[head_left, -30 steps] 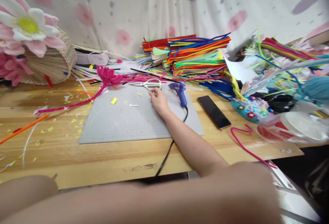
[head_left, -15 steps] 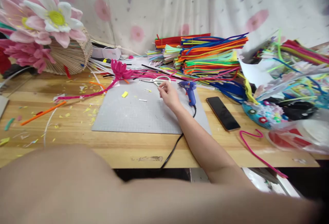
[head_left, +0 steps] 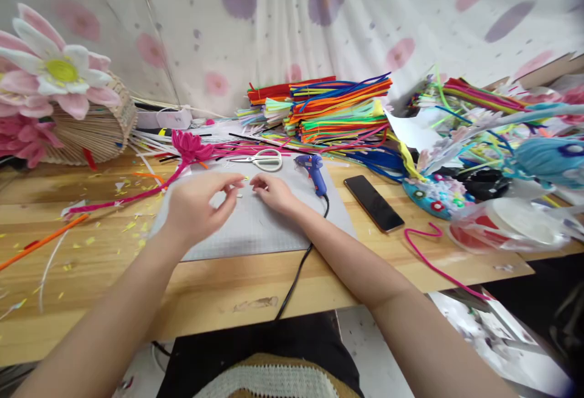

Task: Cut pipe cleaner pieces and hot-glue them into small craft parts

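Over the grey cutting mat (head_left: pixel 205 251), my left hand (head_left: pixel 194 209) has its thumb and fingertips bent close together. My right hand (head_left: pixel 276 194) faces it, fingers curled in a pinch. Whatever either hand holds is hidden or too small to make out. Tiny yellow and white scraps (head_left: pixel 239 196) lie on the mat between and below the fingertips. Just beyond are white-handled scissors (head_left: pixel 267 160). A magenta pipe-cleaner flower (head_left: pixel 189 147) with a long wrapped stem rests behind my left hand. To the right of my right hand lies a blue glue gun (head_left: pixel 312 170), its black cord running off the table's front edge.
Bundles of coloured pipe cleaners (head_left: pixel 337 109) are stacked at the back. A black phone (head_left: pixel 373 203) and a curled magenta pipe cleaner (head_left: pixel 424 258) lie on the right. A basket (head_left: pixel 98 124) with large fuzzy flowers stands left. Yellow scraps litter the table's left side.
My left arm, a blur across the foreground before, now reaches over the mat. My right hand has moved back from the scissors toward the mat's middle. The view has shifted.
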A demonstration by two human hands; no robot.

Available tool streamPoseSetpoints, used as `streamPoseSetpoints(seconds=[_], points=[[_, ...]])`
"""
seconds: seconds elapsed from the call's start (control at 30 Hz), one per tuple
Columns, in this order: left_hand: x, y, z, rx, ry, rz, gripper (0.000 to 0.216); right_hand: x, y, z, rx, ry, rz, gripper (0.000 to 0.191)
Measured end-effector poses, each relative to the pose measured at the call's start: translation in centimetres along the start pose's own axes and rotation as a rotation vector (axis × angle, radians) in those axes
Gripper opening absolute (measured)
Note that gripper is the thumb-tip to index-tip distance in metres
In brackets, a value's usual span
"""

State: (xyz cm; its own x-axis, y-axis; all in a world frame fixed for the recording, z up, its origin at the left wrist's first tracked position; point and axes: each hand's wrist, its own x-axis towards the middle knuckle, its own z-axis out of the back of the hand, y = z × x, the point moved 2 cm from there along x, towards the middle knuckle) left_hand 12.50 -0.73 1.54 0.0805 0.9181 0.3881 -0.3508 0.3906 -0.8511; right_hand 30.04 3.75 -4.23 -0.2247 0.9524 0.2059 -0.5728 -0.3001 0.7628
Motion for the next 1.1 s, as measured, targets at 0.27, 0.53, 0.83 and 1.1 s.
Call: streamPoseSetpoints(seconds=[0.27,0.53,0.83,1.1], points=[[2.1,7.6,-1.9,0.498,0.22,-0.097,0.041,1.1,0.4,-1.9,-0.013,0.041,0.075,0.027],[1.6,7.0,-2.1,0.535,0.239,-0.097,0.041,0.6,0.3,-2.4,-0.111,0.056,0.157,0.036],[1.6,7.1,-2.2,0.558,0.256,-0.044,0.039,0.6,0.2,-2.5,-0.117,0.022,0.156,0.033],[1.6,7.4,-1.8,0.572,0.214,-0.04,0.038,0.7,-0.8,-1.8,0.169,-0.115,0.046,0.03]])
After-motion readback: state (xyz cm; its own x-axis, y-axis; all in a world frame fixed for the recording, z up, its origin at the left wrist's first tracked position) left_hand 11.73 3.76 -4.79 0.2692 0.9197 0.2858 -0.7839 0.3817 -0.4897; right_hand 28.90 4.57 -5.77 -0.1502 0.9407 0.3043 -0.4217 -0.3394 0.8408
